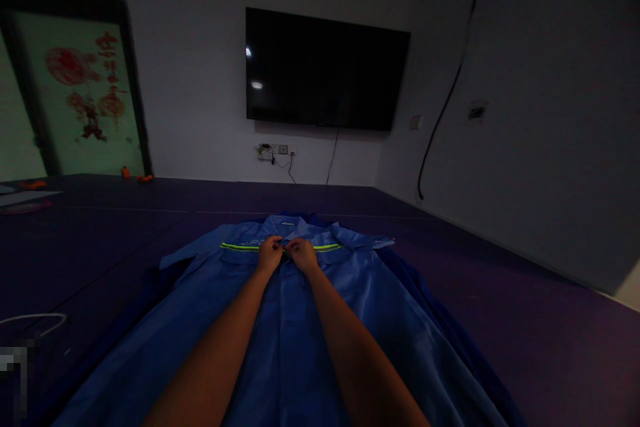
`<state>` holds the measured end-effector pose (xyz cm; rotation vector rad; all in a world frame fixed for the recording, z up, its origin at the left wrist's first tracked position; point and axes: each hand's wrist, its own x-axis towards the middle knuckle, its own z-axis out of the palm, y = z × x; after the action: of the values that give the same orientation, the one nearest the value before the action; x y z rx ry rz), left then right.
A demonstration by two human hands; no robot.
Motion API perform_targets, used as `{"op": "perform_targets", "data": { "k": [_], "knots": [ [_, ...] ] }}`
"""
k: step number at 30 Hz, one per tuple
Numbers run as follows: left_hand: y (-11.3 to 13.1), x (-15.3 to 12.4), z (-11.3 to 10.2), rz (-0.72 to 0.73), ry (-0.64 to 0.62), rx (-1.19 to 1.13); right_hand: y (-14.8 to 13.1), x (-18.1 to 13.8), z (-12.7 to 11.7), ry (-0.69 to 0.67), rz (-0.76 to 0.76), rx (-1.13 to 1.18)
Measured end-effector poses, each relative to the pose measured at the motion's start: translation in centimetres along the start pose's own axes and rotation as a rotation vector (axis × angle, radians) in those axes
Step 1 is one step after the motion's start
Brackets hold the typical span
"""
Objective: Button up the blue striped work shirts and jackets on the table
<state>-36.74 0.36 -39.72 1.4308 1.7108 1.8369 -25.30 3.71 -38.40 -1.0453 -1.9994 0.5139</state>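
A blue short-sleeved work shirt with a yellow-green chest stripe lies spread face up, its collar pointing away from me. Both arms reach over it to the front placket at stripe height. My left hand pinches the left side of the placket. Close beside it, my right hand is closed on the placket's other side. Fingertips of the two hands almost meet, and any button between them is too small to make out. Darker blue cloth shows from under the shirt along its edges.
Purple flooring surrounds the shirt. A white hoop or cord lies at the left, with orange items near the glass door. Ahead, a television hangs above wall sockets; a black cable runs down the right wall.
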Motion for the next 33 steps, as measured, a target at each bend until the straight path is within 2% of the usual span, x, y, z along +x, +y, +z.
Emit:
{"op": "perform_targets", "data": {
  "k": [7,13,20,33],
  "knots": [
    [-0.70,0.27,0.32,-0.041,0.017,-0.107,-0.36,-0.04,-0.07,0.028,-0.024,-0.002],
    [-0.73,0.30,0.36,-0.030,0.023,-0.059,-0.47,-0.02,-0.16,0.092,-0.056,-0.027],
    [-0.76,0.33,0.37,-0.012,0.006,-0.040,-0.69,-0.11,-0.34,0.092,-0.042,-0.066],
    [-0.79,0.26,0.38,-0.088,0.015,-0.150,-0.59,-0.06,-0.27,0.072,0.008,-0.104]
  ]
}}
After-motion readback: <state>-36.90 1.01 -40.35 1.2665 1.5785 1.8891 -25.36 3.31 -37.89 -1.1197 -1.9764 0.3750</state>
